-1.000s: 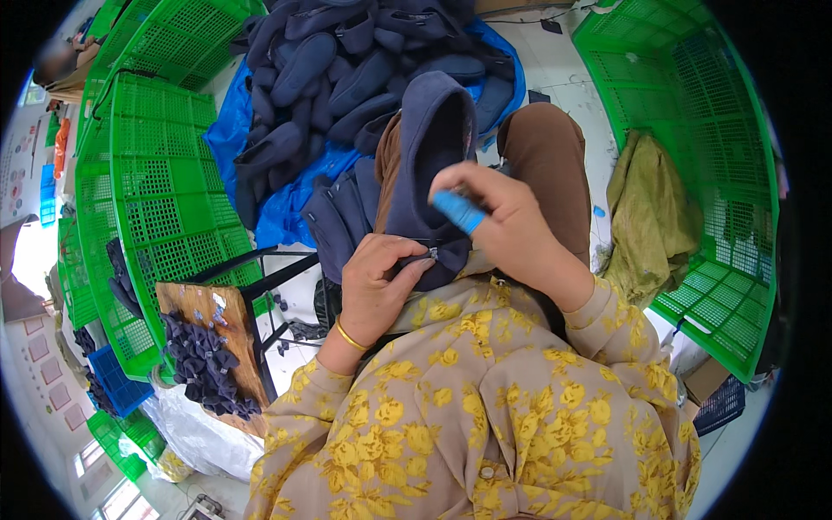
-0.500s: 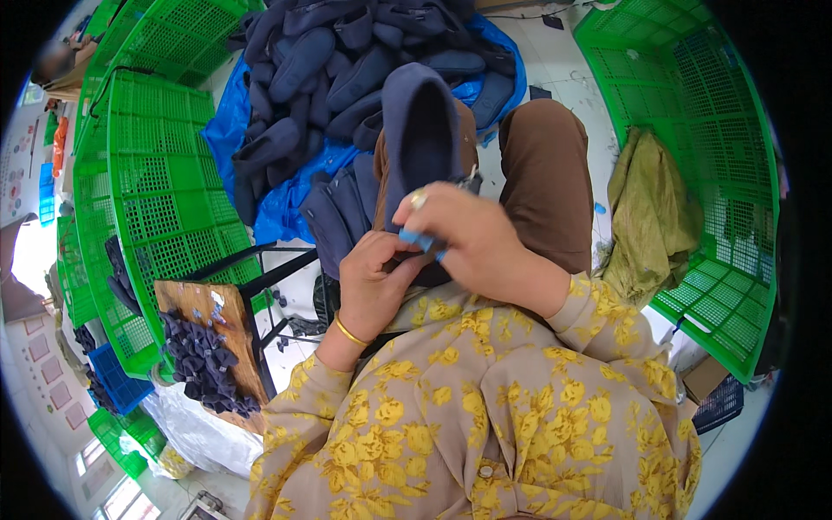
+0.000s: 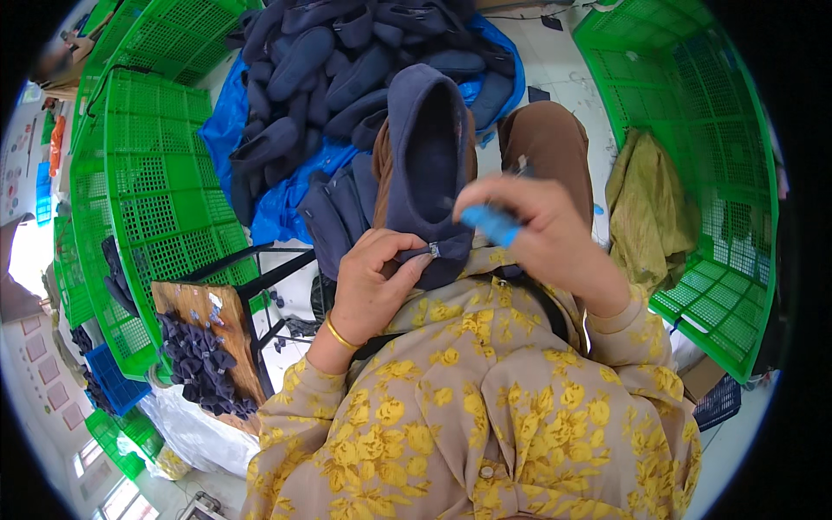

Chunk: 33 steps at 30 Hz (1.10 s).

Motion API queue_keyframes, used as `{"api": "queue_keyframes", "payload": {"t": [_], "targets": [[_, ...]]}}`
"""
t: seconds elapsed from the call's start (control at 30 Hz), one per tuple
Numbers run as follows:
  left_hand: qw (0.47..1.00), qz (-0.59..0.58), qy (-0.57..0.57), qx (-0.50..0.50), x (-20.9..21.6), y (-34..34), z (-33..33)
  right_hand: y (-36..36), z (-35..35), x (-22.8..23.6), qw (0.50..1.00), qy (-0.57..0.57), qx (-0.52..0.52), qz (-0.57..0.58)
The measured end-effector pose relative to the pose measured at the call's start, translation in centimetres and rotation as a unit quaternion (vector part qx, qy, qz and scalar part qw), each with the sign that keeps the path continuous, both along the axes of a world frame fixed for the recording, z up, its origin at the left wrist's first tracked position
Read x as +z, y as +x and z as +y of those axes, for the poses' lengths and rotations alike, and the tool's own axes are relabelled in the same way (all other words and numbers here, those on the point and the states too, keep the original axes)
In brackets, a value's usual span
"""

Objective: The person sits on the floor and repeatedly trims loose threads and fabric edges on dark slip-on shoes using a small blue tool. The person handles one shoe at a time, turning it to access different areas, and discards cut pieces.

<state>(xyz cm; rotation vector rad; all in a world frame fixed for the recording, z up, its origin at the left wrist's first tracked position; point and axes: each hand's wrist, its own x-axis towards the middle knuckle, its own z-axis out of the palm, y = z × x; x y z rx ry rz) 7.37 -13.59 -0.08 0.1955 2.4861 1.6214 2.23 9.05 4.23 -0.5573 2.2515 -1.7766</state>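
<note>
A navy fabric slipper lies lengthwise over my left knee, its opening facing up and its rounded end pointing away. At its near end, my left hand pinches a small navy fabric piece with a pale tag on it, between thumb and fingers. My right hand hovers just right of the slipper, fingers curled and smeared by motion. A bright blue part shows at those fingers, and a small dark piece pokes out above them; I cannot make out the kind.
Ahead, many navy slippers are heaped on a blue sheet. Green mesh crates stand at left, another at right with an olive cloth. Small navy fabric pieces pile on a wooden stool.
My right hand has moved right, away from the slipper's near end, uncovering the tagged fabric piece. My left hand stays in nearly the same place, still pinching.
</note>
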Motion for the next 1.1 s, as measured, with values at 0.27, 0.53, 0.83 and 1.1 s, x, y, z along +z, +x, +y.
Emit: {"api": "queue_keyframes", "payload": {"t": [0.27, 0.53, 0.83, 1.1], "targets": [[1.000, 0.002, -0.020, -0.004, 0.3, -0.1, 0.1, 2.0, -0.6, -1.9, 0.987, 0.121, 0.101, 0.005], [1.000, -0.004, -0.024, -0.007, 0.4, -0.1, 0.1, 2.1, -0.6, -1.9, 0.984, 0.143, 0.106, 0.009], [0.999, 0.019, -0.043, -0.006, 0.0, 0.1, 0.2, 2.4, -1.8, -1.8, 0.968, 0.223, 0.115, -0.013], [0.994, 0.087, -0.059, -0.008, -0.6, 0.5, 0.3, 4.0, -2.3, -3.4, 0.975, 0.215, 0.058, -0.008]]}}
